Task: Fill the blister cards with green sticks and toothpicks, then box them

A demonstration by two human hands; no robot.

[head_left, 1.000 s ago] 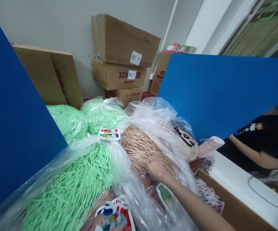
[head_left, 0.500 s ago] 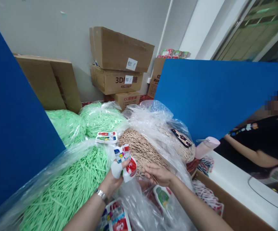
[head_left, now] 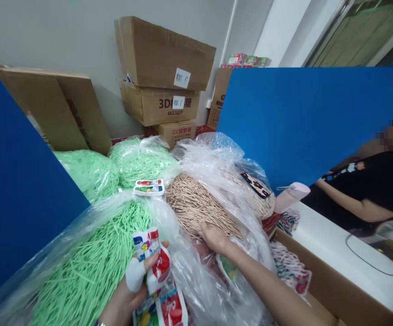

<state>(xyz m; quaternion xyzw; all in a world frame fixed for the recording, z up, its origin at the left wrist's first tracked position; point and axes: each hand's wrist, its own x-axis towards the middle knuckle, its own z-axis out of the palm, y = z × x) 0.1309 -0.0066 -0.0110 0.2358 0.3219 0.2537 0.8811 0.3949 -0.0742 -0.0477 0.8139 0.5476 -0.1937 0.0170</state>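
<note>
Grips printed packs (head_left: 160, 267) in the left hand (head_left: 131, 290), low in the middle of the frame, with thumb and fingers closed on them. Touches the thin tan sticks (head_left: 196, 203) with the right hand (head_left: 214, 237), just right of the middle. Curls the right fingers in, but hides their tips, so cannot tell if holding any sticks or none.

Has more packs (head_left: 174, 305) just under the left hand, at the bottom, and flat packs (head_left: 149, 187) lying on the clear plastic near the middle. Has lots of green sticks (head_left: 91, 267) in a big clear bag at the lower left. Shows a pile of red and white packs (head_left: 289, 265) beside the wall of an open box (head_left: 332, 271) at the lower right.

Looks partway through, by guess, with packs in hand and plenty of tan and green sticks left in the bags. Cannot tell if done with the piled packs, or how many to go. Has a pink bottle (head_left: 292, 197) and a person (head_left: 383, 185) on the right, and stacked boxes (head_left: 169, 54) at the top.
</note>
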